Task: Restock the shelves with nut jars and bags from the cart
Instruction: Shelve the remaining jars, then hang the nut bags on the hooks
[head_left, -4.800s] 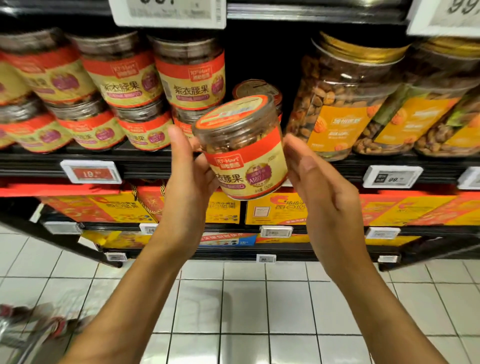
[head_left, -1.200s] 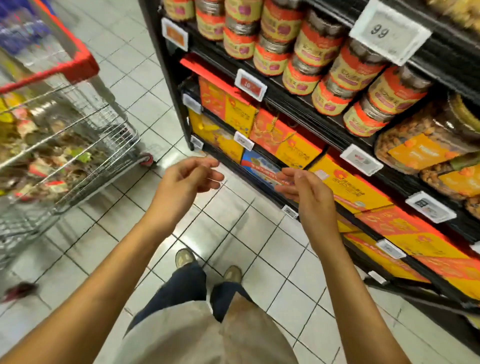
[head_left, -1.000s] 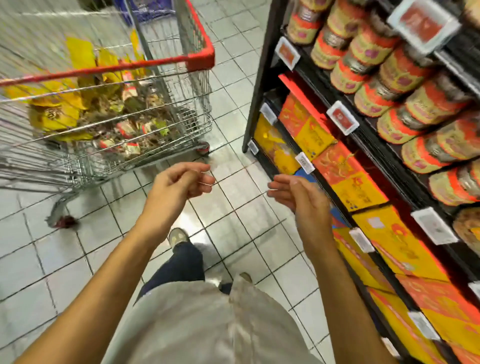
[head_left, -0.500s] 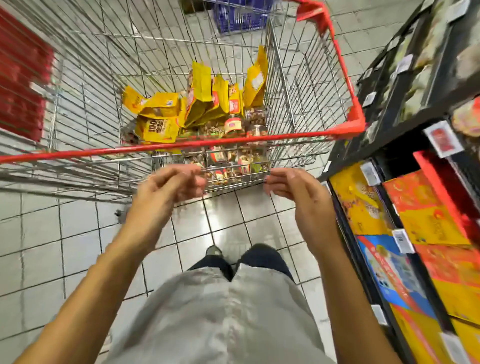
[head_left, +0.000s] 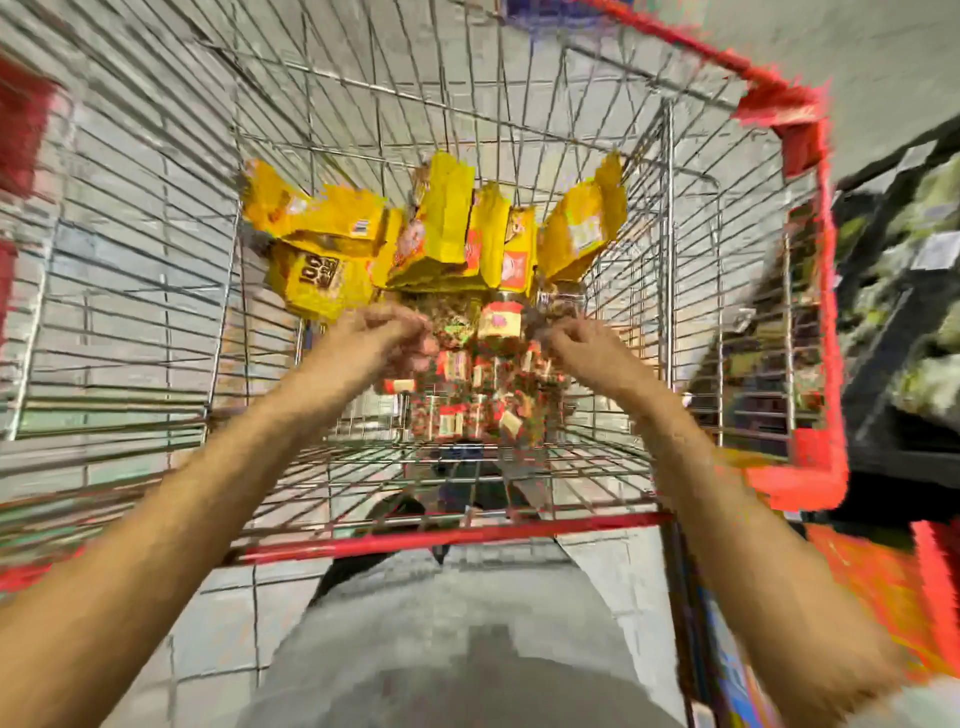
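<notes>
Left hand (head_left: 387, 338) and right hand (head_left: 589, 351) hover over nut jars (head_left: 500, 321) in the cart (head_left: 467, 536), fingers curled, any grip lost in blur.

The picture is too blurry to read any words. A yellow bag (head_left: 317, 275) in the cart (head_left: 467, 535), left of the middle, has dark print, maybe numbers, all smeared.
</notes>
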